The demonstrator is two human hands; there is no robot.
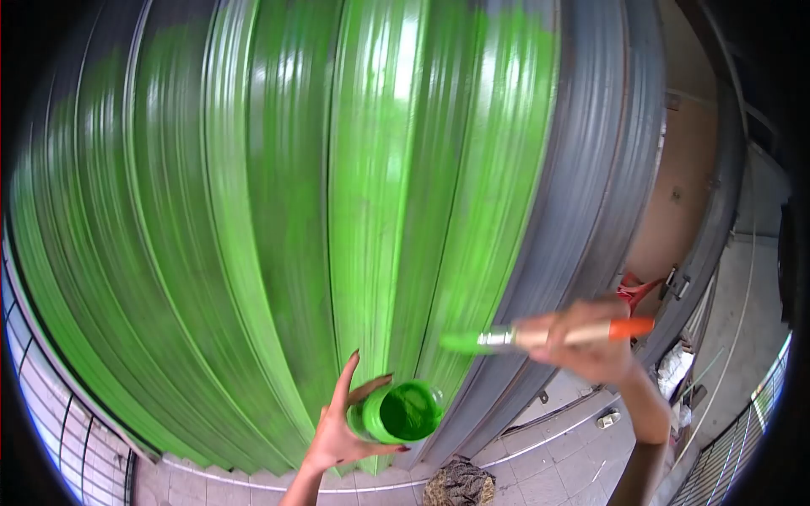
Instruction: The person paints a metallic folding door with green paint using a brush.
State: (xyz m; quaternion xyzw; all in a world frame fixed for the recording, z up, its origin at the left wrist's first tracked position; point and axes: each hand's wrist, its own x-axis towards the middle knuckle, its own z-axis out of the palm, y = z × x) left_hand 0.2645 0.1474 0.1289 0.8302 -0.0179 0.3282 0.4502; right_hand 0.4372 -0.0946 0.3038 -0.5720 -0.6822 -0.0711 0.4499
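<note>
My left hand (337,422) holds a clear jar of green paint (408,411) at the bottom centre, its fingers around the side and one finger raised. In my right hand (578,337) is a paintbrush (498,337) with a wooden handle, an orange end and a metal ferrule. Its bristles are coated green and point left, overlapping the ribbed metal panel (371,211) in this view. Most of that panel is wet-looking green; the strips at its right (591,169) are bare grey. The brush and right hand are slightly blurred.
A crumpled patterned cloth (460,485) lies on the tiled floor (548,476) below the panel. Barred grilles stand at lower left (76,430) and lower right (742,438). Beyond the grey strips is an opening with a brown surface (675,202) and a red object (637,291).
</note>
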